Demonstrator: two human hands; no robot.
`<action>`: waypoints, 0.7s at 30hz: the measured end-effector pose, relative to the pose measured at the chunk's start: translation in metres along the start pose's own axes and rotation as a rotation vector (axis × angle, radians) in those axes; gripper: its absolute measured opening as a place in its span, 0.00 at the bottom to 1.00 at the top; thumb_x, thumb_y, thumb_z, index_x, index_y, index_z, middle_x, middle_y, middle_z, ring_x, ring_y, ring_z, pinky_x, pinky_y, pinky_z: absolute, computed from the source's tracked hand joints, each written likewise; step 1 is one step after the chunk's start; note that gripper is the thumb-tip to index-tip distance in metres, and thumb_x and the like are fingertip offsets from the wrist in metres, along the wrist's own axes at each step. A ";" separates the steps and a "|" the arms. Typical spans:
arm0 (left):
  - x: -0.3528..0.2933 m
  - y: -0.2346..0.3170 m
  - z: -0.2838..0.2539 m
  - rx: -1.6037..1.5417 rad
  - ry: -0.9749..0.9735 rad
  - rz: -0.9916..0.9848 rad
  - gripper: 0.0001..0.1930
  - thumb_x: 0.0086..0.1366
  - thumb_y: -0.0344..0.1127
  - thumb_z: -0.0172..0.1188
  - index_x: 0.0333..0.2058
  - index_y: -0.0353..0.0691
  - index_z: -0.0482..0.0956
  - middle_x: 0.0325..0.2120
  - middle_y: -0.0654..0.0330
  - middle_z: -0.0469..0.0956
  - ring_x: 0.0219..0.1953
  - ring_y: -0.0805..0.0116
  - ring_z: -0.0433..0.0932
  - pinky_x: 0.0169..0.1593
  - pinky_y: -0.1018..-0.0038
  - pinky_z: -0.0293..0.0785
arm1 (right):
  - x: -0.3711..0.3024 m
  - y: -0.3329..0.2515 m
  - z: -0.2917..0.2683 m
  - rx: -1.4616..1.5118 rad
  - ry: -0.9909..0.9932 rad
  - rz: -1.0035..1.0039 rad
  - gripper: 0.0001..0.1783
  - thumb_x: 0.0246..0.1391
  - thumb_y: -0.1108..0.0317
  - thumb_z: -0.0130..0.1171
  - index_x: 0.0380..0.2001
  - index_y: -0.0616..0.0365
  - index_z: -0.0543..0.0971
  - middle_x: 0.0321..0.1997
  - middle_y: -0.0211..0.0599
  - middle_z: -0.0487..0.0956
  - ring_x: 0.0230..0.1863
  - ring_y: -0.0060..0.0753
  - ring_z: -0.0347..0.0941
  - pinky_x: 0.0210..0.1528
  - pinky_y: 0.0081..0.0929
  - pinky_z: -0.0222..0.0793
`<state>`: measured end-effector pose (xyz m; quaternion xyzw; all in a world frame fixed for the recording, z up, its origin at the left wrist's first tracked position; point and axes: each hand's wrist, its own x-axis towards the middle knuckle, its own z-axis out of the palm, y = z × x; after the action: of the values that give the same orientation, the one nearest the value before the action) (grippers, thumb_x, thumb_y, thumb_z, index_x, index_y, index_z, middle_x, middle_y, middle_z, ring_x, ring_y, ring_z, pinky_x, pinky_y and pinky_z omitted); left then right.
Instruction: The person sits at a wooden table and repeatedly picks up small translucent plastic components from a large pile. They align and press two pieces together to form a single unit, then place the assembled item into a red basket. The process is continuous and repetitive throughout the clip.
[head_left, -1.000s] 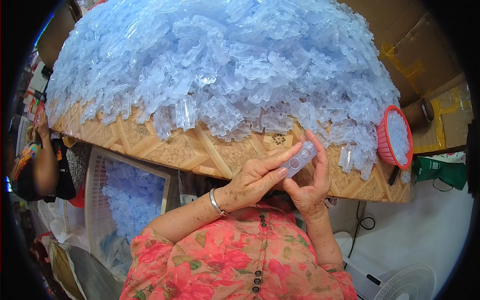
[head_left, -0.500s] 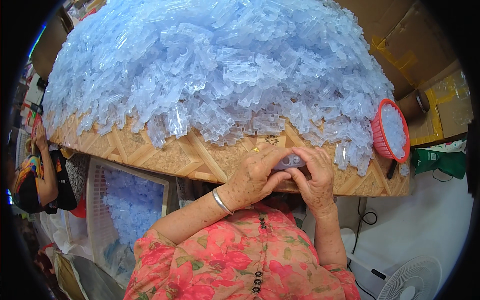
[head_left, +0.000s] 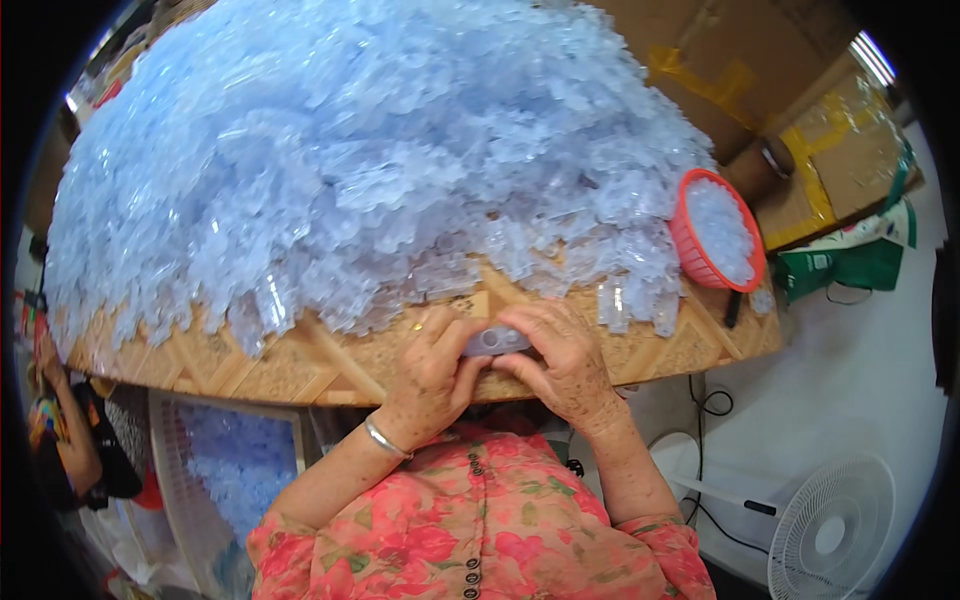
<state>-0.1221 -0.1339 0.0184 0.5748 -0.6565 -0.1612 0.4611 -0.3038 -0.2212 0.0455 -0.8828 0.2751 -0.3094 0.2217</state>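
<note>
Between my two hands is a small clear plastic piece (head_left: 494, 341) with round holes, held just above the table's front edge. My left hand (head_left: 436, 362) pinches its left end, thumb below and fingers above. At the other end, the thumb and fingers of my right hand (head_left: 563, 362) close on it. Beyond my hands rises a large heap of translucent bluish plastic pieces (head_left: 380, 190). Several loose pieces (head_left: 638, 303) lie at the heap's right front edge. The wood-patterned table (head_left: 320, 350) shows along its front.
A red basket (head_left: 690, 245) of small clear parts stands at the table's right, beside a black rod-like thing (head_left: 733, 309). Cardboard boxes (head_left: 850, 150) are beyond it. A white crate (head_left: 165, 470) of pieces sits lower left, a white fan (head_left: 835, 530) lower right. Another person's arm (head_left: 75, 430) shows far left.
The view has shifted, so the table, basket and heap appear further left. Both hands still hold the plastic piece, which now lies more level, its holes facing up.
</note>
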 end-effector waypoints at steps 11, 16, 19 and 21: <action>0.007 0.005 0.000 0.015 0.004 0.042 0.21 0.53 0.24 0.70 0.47 0.36 0.78 0.37 0.52 0.75 0.38 0.52 0.77 0.41 0.64 0.74 | 0.029 0.146 -0.175 -0.917 0.300 0.467 0.14 0.57 0.63 0.63 0.44 0.55 0.84 0.49 0.46 0.83 0.53 0.50 0.76 0.56 0.46 0.70; 0.004 0.004 -0.003 0.029 0.001 0.025 0.21 0.53 0.25 0.70 0.47 0.36 0.78 0.38 0.52 0.76 0.38 0.52 0.77 0.41 0.64 0.74 | 0.052 0.159 -0.185 -0.849 0.029 0.934 0.14 0.52 0.58 0.67 0.40 0.51 0.86 0.48 0.45 0.84 0.55 0.51 0.77 0.58 0.43 0.71; 0.004 0.004 -0.003 0.016 0.008 0.032 0.21 0.53 0.25 0.70 0.47 0.36 0.78 0.38 0.52 0.76 0.39 0.52 0.78 0.41 0.64 0.74 | 0.053 0.157 -0.186 -0.860 0.037 0.964 0.14 0.51 0.58 0.68 0.37 0.52 0.86 0.46 0.45 0.84 0.52 0.50 0.78 0.57 0.42 0.71; 0.003 0.003 -0.002 0.011 0.018 0.046 0.21 0.53 0.25 0.70 0.48 0.36 0.78 0.39 0.52 0.76 0.39 0.51 0.78 0.41 0.64 0.74 | 0.048 0.157 -0.186 -0.922 0.140 0.804 0.12 0.50 0.60 0.68 0.35 0.53 0.85 0.44 0.44 0.84 0.49 0.50 0.79 0.54 0.42 0.72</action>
<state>-0.1220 -0.1352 0.0234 0.5637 -0.6662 -0.1417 0.4673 -0.4512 -0.4099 0.1096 -0.6926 0.7059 -0.1078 -0.1022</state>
